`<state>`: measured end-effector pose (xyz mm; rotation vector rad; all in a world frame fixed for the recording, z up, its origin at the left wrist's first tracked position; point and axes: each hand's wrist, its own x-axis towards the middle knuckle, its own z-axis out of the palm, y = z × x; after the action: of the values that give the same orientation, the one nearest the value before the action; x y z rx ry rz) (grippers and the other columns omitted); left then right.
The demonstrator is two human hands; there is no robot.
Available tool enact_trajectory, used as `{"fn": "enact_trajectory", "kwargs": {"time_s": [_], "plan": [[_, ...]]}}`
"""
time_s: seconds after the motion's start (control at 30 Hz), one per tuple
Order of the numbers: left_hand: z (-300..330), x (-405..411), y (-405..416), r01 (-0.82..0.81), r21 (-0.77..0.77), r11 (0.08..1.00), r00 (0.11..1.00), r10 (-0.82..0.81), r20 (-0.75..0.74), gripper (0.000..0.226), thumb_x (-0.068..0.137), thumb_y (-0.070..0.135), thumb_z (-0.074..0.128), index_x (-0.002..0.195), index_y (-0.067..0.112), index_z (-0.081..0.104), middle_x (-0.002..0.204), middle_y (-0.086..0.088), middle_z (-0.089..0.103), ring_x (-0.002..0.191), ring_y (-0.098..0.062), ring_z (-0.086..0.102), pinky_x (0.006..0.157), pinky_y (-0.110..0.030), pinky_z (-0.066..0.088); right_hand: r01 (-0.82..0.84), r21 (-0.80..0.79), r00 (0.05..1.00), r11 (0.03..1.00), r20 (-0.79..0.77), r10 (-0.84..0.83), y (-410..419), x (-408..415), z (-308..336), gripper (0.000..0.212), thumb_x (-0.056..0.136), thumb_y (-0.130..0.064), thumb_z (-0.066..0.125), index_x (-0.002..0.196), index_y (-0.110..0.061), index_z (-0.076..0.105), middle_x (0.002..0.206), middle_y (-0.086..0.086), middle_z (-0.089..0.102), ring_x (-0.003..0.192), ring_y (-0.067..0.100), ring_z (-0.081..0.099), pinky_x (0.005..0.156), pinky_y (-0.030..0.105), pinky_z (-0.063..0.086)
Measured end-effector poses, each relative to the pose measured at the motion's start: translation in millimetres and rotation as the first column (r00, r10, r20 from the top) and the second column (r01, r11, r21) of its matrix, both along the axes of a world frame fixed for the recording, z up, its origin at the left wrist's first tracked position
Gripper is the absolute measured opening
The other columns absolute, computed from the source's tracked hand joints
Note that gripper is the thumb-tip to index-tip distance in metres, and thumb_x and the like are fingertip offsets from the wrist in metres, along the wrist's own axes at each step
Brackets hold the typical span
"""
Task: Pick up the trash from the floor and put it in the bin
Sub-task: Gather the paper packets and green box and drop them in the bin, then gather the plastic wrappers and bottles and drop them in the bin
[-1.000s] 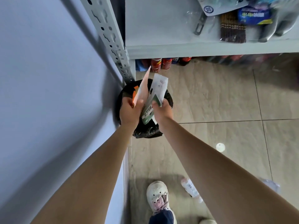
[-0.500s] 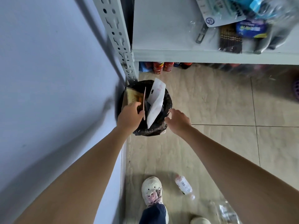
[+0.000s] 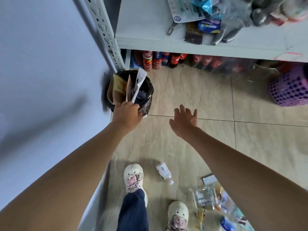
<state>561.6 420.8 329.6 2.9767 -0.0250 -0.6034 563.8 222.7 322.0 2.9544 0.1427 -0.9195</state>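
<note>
A small bin lined with a black bag (image 3: 147,90) stands on the floor against the shelf post. Brown cardboard (image 3: 117,90), a pinkish card and a white paper strip (image 3: 140,80) stick up out of it. My left hand (image 3: 127,114) is at the bin's near rim, fingers curled around the lower ends of the card and strip. My right hand (image 3: 185,120) hovers over the tiles to the right of the bin, fingers spread and empty. A small plastic bottle (image 3: 164,172) lies near my feet. Crumpled clear wrappers (image 3: 205,197) and other packets lie at the bottom right.
A grey wall (image 3: 50,80) runs along the left. A white shelf (image 3: 150,30) with packaged goods hangs over the bin, and soda bottles (image 3: 156,60) stand under it. A purple basket (image 3: 289,88) sits at the right. My white shoes (image 3: 133,177) stand below.
My right hand has let go of the white paper and pulled back to the right, opening. The papers now sit lower in the bin. The view has drawn back, showing more floor trash.
</note>
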Motion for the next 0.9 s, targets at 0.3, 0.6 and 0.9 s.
{"fn": "enact_trajectory", "kwargs": {"time_s": [0.3,0.6,0.9], "plan": [[52.5,-105.2,-68.4,0.037,-0.016,0.999,0.999,-0.038,-0.016,0.043,0.091,0.035,0.044,0.127,0.016,0.059,0.129,-0.007,0.061,0.122,-0.029,0.051,0.101,-0.040,0.036,0.170,0.048,0.983,0.984,0.058,-0.173,-101.9,-104.2,58.2,0.051,0.096,-0.044,0.032,0.134,-0.011,0.044,0.138,0.012,0.044,0.127,0.031,0.042,0.102,0.044,0.032],[73.4,-228.0,-131.0,0.234,-0.061,0.970,0.971,-0.236,-0.025,0.038,0.092,0.029,0.045,0.126,0.017,0.058,0.131,-0.005,0.061,0.122,-0.025,0.051,0.099,-0.037,0.038,0.276,0.134,0.955,0.952,0.078,-0.288,-182.2,-227.4,76.7,0.051,0.098,-0.043,0.032,0.136,-0.011,0.043,0.141,0.012,0.046,0.129,0.031,0.042,0.102,0.042,0.034],[59.6,-356.9,-184.3,0.206,-0.114,0.972,0.974,-0.215,-0.077,0.035,0.091,0.032,0.046,0.117,0.016,0.062,0.124,-0.005,0.064,0.116,-0.028,0.055,0.090,-0.035,0.040,0.303,0.144,0.952,0.942,0.009,-0.307,-231.9,-366.2,62.6,0.046,0.095,-0.042,0.038,0.133,-0.018,0.048,0.141,0.010,0.047,0.127,0.030,0.044,0.100,0.040,0.035]]}}
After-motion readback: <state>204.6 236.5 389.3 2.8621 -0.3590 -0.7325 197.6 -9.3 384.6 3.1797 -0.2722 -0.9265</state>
